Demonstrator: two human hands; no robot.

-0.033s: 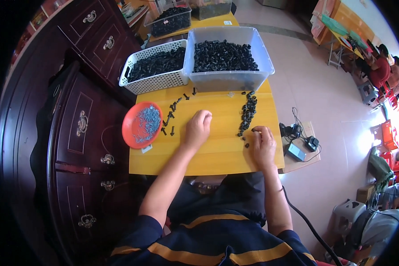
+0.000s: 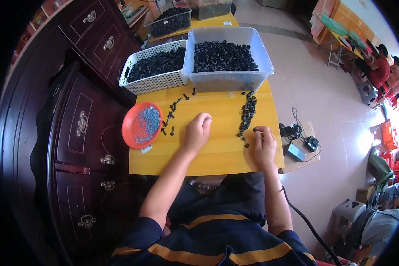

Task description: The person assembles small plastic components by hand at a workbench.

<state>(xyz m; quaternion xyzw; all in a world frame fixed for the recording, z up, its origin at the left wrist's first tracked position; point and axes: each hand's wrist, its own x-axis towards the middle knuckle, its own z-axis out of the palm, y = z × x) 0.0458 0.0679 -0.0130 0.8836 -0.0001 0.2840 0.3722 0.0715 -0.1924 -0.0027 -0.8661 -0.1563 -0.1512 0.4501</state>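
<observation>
My left hand point(image 2: 197, 132) is over the middle of the yellow table, its fingers curled together; whatever they may hold is hidden. Towards the right edge, my right hand point(image 2: 265, 148) pinches a small black cylindrical part point(image 2: 255, 129) at its fingertips. Just left of that hand runs a line of similar short black parts point(image 2: 248, 111), with a couple of loose ones at its near end. Left of my left hand lie several black screw-like pieces with wider heads point(image 2: 172, 115). Beside them a red-orange bowl point(image 2: 127, 128) holds many thin silvery metal pins or screws point(image 2: 149, 119).
At the table's far side stand a white perforated basket point(image 2: 157, 81) and a clear plastic bin point(image 2: 228, 76), both filled with black parts. A dark wooden cabinet point(image 2: 71, 146) borders the left. Chargers and cables point(image 2: 295, 151) sit low on the right; other people are farther right.
My right hand has shifted very slightly right with the small black part at its fingertips. My left hand has dipped a touch nearer. The rest looks the same.
</observation>
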